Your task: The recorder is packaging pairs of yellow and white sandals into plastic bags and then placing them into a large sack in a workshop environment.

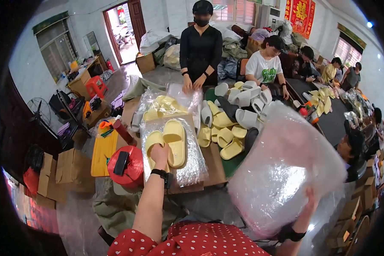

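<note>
My left hand [159, 154] grips a pale yellow slipper [154, 138] at its strap, fingers partly hidden. A second yellow slipper [175, 147] lies right beside it. Both rest on a stack of clear plastic bags [190, 170] at the table's near side. Out to the right, my right hand [310, 200] is closed on a large clear plastic bag [281, 170], which hangs puffed out beyond the table's near edge. Some of that hand's fingers are blurred behind the film. More yellow slippers [168, 103] in clear film lie behind the stack.
Loose yellow and grey slippers [232, 149] are heaped right of the stack. A red twine roll [132, 177] carries a black phone [121, 163]; a yellow board [104, 155] lies further left. A co-worker in black [200, 47] stands across the table; others sit along the dark table [324, 115].
</note>
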A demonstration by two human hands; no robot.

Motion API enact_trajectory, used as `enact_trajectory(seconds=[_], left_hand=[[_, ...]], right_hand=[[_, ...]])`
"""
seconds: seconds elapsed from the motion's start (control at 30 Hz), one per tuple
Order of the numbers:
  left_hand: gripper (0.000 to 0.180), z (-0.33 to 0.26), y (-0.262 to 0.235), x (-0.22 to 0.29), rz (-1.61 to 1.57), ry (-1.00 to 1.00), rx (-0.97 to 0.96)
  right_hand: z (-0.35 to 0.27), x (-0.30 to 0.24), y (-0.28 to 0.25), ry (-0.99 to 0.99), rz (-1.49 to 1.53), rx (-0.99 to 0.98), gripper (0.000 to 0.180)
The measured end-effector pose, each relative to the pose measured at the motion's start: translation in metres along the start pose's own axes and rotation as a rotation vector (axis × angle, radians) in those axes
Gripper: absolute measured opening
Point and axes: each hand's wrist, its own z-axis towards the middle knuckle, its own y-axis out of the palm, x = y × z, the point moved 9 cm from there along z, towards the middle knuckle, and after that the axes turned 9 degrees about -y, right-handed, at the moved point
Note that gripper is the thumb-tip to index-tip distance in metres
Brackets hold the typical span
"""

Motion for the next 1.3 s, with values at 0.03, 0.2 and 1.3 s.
enact_trajectory(seconds=[0.03,0.2,1.3], left_hand=[[0.047,0.0,-0.001,0.002,-0.011,-0.006,-0.016],[0.057,-0.005,-0.005,0.01,0.1,0.073,0.01],[0.038,-0.051,-0.237,-0.366,-0.987,-0.59,0.532]], right_hand=[[0.003,-0.009,0.003,-0.01,0.002,0.005,0.02],[-0.008,-0.07,0.088,0.222,0.208,0.076,0.026],[-0.103,0.064,0.53,0.258,0.306,-1.152,0.045]])
